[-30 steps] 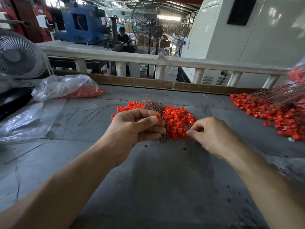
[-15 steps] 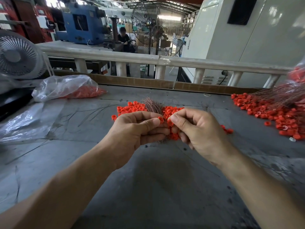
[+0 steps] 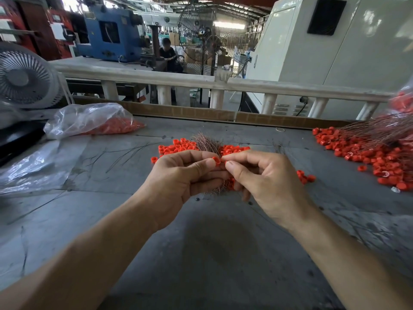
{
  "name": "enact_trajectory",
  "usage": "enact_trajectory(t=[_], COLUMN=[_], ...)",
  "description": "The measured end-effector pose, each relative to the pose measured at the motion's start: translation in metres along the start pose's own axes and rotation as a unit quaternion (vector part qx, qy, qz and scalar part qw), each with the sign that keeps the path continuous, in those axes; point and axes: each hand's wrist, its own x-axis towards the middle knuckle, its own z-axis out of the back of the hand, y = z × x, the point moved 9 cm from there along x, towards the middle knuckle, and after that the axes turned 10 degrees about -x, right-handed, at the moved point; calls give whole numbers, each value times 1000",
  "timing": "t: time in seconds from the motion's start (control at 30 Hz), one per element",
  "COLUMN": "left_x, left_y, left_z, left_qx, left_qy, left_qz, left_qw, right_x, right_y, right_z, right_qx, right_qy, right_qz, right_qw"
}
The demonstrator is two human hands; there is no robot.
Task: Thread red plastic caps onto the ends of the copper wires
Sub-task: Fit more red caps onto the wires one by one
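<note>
At the far left of the frame a white fan (image 3: 23, 80) stood at the edge of the grey table (image 3: 212, 253), and just right of it lay a clear plastic bag (image 3: 89, 119) with red caps heaped inside. Loose thin wires (image 3: 125, 151) were scattered on the bare surface between the bag and the middle of the frame.

In the centre, the left hand (image 3: 178, 182) was curled around a bundle of copper wires (image 3: 206, 143), whose frayed ends fanned up above the knuckles, and its thumb and forefinger pinched a single red cap (image 3: 215, 161). The right hand (image 3: 266, 182) met it fingertip to fingertip, thumb and forefinger closed in a pinch right at that cap; whether it held a wire end or another cap, I could not tell. Behind and under both hands sat a pile of red caps (image 3: 178, 147), touching the wire bundle.

At the right edge of the frame, a second heap of caps (image 3: 368, 157) lay well apart from the hands, with long copper wires (image 3: 380, 130) spread over it.
</note>
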Motion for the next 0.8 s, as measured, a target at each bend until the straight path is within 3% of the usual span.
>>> enact_trajectory(t=[0.13, 0.37, 0.8], left_x=[0, -1, -4], left_y=[-1, -2, -10], left_z=[0, -3, -10], left_qx=[2, 26, 79], left_qy=[0, 14, 34], left_qz=[-7, -19, -73], left_qw=[1000, 999, 994], right_x=[0, -1, -8], right_y=[1, 9, 35], right_z=[3, 14, 13], right_qx=[-27, 19, -88], right_qy=[-9, -78, -92], right_qz=[11, 38, 121], right_qw=[1000, 996, 984])
